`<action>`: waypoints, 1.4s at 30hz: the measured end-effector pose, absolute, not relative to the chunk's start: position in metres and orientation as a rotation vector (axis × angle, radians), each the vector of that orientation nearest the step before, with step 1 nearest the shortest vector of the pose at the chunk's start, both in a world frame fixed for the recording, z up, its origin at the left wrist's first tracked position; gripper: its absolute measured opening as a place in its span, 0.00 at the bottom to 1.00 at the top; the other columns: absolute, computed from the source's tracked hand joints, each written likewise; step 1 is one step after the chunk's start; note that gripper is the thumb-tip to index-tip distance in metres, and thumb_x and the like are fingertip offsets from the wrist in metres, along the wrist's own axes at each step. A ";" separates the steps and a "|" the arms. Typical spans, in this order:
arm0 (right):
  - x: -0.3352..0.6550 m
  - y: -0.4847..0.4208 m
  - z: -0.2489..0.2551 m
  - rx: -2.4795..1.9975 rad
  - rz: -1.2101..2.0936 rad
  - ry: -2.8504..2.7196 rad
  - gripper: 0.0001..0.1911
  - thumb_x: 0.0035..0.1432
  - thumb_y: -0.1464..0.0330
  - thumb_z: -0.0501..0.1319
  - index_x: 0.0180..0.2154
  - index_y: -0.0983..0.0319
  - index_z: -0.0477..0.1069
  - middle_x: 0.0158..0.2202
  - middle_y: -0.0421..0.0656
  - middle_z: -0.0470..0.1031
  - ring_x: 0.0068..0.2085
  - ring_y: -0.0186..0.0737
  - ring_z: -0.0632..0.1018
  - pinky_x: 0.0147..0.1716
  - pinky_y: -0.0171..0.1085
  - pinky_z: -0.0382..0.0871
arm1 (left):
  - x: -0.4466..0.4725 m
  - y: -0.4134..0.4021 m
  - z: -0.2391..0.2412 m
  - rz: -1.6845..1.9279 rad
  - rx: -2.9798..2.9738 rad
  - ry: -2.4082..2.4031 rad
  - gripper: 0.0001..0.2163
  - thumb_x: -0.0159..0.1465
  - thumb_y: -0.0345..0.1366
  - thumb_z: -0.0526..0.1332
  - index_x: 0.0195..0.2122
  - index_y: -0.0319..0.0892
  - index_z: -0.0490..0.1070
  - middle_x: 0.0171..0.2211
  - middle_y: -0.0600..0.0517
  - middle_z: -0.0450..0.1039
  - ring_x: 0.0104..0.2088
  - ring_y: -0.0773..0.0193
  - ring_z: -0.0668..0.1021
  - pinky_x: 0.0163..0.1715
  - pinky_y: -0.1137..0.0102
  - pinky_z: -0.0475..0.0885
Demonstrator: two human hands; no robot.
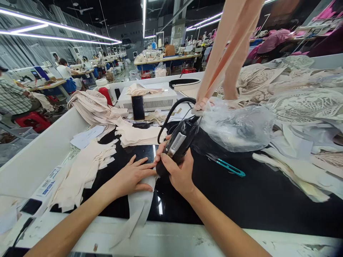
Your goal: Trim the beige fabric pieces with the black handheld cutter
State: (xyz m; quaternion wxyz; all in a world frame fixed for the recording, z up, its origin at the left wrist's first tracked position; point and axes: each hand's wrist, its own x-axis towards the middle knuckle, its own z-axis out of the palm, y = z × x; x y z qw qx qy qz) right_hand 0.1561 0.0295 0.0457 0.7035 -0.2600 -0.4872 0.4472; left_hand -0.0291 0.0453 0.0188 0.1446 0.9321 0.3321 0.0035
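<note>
Black tool (178, 141): rounded dark body, silvery plate along its upper face, blunt lower end; leans toward one o'clock, mid-worktop (230, 203). Contact with strip below cannot be made out.
Cable (171, 113): thick, black, looping on the tool's ten o'clock side.
Right hand (180, 171): wrapped round the tool, thumb on near side, fingertips curled against far side.
Left hand (135, 175): palm down at eight o'clock from the tool; fingers spread, thumb across the strip.
Pale strip (140, 205): thin, creased, running toward seven o'clock over the near edge.
Teal snips (230, 167): between three and four o'clock.
Clear bag (238, 126): crinkled, just short of three.
</note>
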 end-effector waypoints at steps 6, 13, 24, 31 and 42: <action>0.156 0.019 0.047 -0.537 1.053 -1.067 0.18 0.57 0.65 0.70 0.48 0.55 0.68 0.34 0.36 0.76 0.28 0.33 0.75 0.31 0.36 0.75 | -0.029 0.044 0.024 0.002 2.677 0.955 0.27 0.68 0.49 0.66 0.67 0.53 0.66 0.70 0.44 0.63 0.72 0.42 0.60 0.68 0.32 0.49; 0.152 0.015 0.042 -0.584 1.064 -1.079 0.20 0.57 0.62 0.70 0.49 0.56 0.69 0.37 0.38 0.78 0.30 0.35 0.78 0.34 0.40 0.78 | -0.028 0.047 0.022 0.042 2.676 0.928 0.27 0.68 0.49 0.67 0.66 0.51 0.67 0.68 0.43 0.65 0.72 0.43 0.59 0.69 0.33 0.48; 0.172 0.021 0.059 -0.512 0.978 -1.086 0.19 0.57 0.66 0.71 0.48 0.54 0.69 0.31 0.34 0.76 0.26 0.33 0.77 0.27 0.35 0.75 | -0.038 -0.016 0.019 0.633 2.775 1.168 0.10 0.76 0.34 0.54 0.48 0.40 0.74 0.42 0.46 0.76 0.41 0.57 0.79 0.42 0.61 0.80; 0.174 0.022 0.060 -0.547 0.963 -1.106 0.19 0.56 0.65 0.72 0.47 0.55 0.69 0.31 0.35 0.75 0.26 0.34 0.76 0.27 0.37 0.75 | -0.034 -0.039 0.008 0.419 2.770 1.219 0.13 0.70 0.22 0.56 0.52 0.39 0.71 0.44 0.46 0.75 0.42 0.56 0.79 0.44 0.60 0.81; 0.176 0.021 0.062 -0.504 1.016 -1.144 0.19 0.57 0.63 0.73 0.48 0.54 0.71 0.31 0.36 0.75 0.27 0.35 0.77 0.26 0.36 0.76 | -0.067 -0.014 0.019 0.550 2.793 0.894 0.20 0.68 0.18 0.51 0.55 0.42 0.72 0.54 0.47 0.78 0.56 0.61 0.79 0.58 0.66 0.76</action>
